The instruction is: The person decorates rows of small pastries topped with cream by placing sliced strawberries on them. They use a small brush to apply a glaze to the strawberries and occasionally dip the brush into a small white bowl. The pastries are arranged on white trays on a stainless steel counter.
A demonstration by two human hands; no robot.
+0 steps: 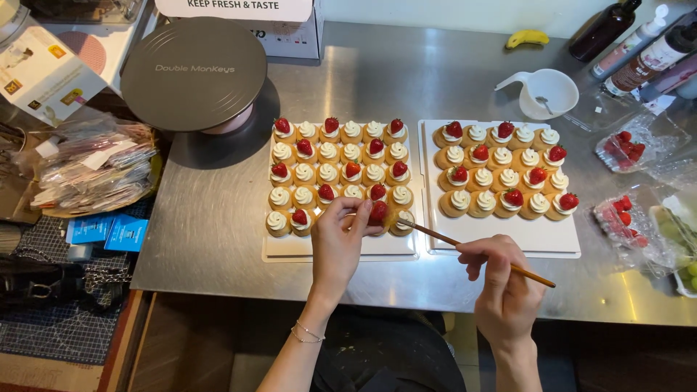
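A red strawberry half point(377, 213) sits pinched between the fingertips of the left hand point(338, 243), held at the near row of small round cream-topped tart shells point(341, 174) that fill the left white rectangular board point(279, 248) — the berry is right over a shell at the near right corner of that board. The right hand point(504, 287) is closed in a pen-like grip on a thin wooden-handled brush point(479, 250), whose tip reaches across to touch the shell just beside the strawberry half. Most shells on this board carry a swirl of white cream, and many also a strawberry piece. Just beside it lies a second white rectangular board point(552, 239) with a further batch of cream-topped tarts point(501, 178), some berry-crowned. Both boards rest on a brushed steel worktable point(210, 232). Farther off stand a dark round cake turntable point(194, 72) at the far left, a white scoop-shaped measuring cup point(548, 91) at the far right, and clear plastic punnets of strawberries point(621, 149) along the right edge — a yellow banana point(528, 36) lies at the back
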